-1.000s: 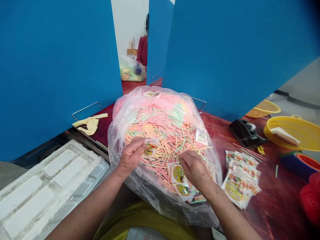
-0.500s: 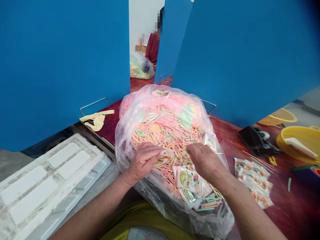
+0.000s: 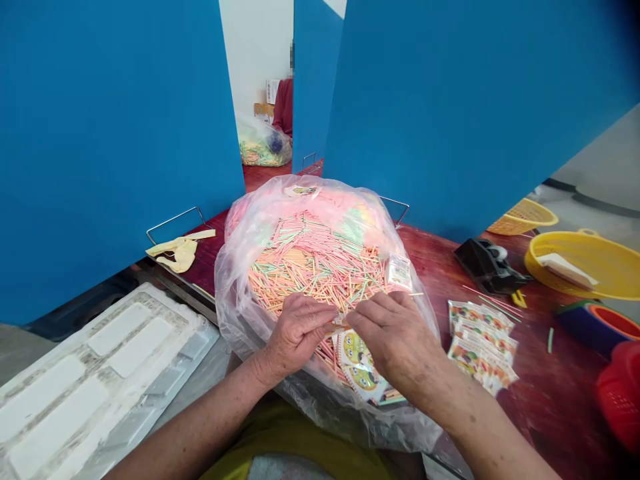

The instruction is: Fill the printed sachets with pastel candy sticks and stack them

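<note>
Midway is the stage that can be judged here, with far more left loose than is set in order. Thin pastel sticks are heaped just beyond and beneath the fingers, in an open clear plastic bag, and only a small part of the heap seems to be used up.

The fingers of the left hand and right hand are curled inward, their tips brought close together over the near part of the heap. A sliver of something pale and printed is glimpsed between them, but whether it is gripped, and how tightly each hand is closed, cannot be told.

Printed cartoon packets are seen just below the fingertips, lying on the sticks and partly covered by the right hand. Whether they are filled cannot be made out. A small white packet is rested on the heap just beyond the right fingers.

To the right of the right fingers, an overlapping group of printed packets is laid on the red tabletop. These may be counted as set aside, though whether they are finished or waiting is not shown.
</note>
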`<state>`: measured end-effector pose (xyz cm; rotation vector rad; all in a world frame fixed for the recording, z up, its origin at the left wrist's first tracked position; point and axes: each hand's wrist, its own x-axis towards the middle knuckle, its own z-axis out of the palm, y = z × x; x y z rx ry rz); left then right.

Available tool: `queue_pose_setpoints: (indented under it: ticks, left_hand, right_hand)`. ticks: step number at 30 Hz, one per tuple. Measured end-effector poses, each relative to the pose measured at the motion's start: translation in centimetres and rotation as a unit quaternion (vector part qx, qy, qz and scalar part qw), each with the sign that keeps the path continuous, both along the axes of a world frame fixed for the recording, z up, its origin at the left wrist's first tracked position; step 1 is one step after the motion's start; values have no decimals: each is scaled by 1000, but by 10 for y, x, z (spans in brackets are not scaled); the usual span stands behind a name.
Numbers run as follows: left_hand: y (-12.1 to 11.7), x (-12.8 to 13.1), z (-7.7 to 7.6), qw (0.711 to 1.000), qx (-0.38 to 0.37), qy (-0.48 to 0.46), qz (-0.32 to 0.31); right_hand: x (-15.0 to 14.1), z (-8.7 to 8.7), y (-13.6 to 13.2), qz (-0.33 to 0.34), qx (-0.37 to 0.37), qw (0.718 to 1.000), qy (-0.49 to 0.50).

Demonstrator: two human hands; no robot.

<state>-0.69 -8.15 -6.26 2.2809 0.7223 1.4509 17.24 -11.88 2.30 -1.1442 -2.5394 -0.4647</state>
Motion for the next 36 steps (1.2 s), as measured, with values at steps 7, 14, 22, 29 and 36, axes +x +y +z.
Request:
queue_pose_setpoints:
  ticks: [7,14,22,29,36]
  left_hand:
    - [-1,8,4,1000,10,7,-13]
    - [-4,11,5,1000,-15,8,-19]
    - [-6,12,8,997,-43,-59,-41]
    - [-10,17,2,974,-182,-104,-85]
    - [-21,69,5,906,-336,72,-246]
  right_hand:
    - [9,4,-7,-15,-6,999,35]
    - [8,-7,-8,-11,-20,997,75]
    - [-3,-15,-19,-5,-9,980,199]
    - [-3,-36,-31,-99,3,948,302]
    - [45,-58,-61,-168,33,935,310]
